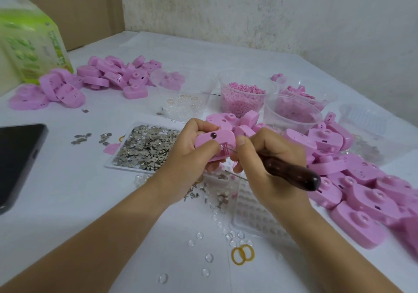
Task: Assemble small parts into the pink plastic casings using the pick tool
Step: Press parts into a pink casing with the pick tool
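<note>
My left hand [190, 154] grips a pink plastic casing [222, 137] above the table, thumb laid across its front beside a slotted opening. My right hand [264, 157] holds the pick tool [291, 170] by its dark wooden handle. The thin metal tip points left into the casing's slot. A white tray of small metal parts [144, 145] lies just left of and under my hands. Loose pink casings are heaped at the right [362, 193] and at the back left [108, 75].
Clear cups stand behind my hands: one with clear rings [183, 102], one with pink pellets [243, 98], one nearly empty [291, 114]. A black phone [15, 157] lies at the left edge. A green-labelled package [29, 43] stands back left. Clear domes and yellow rings [243, 254] scatter near me.
</note>
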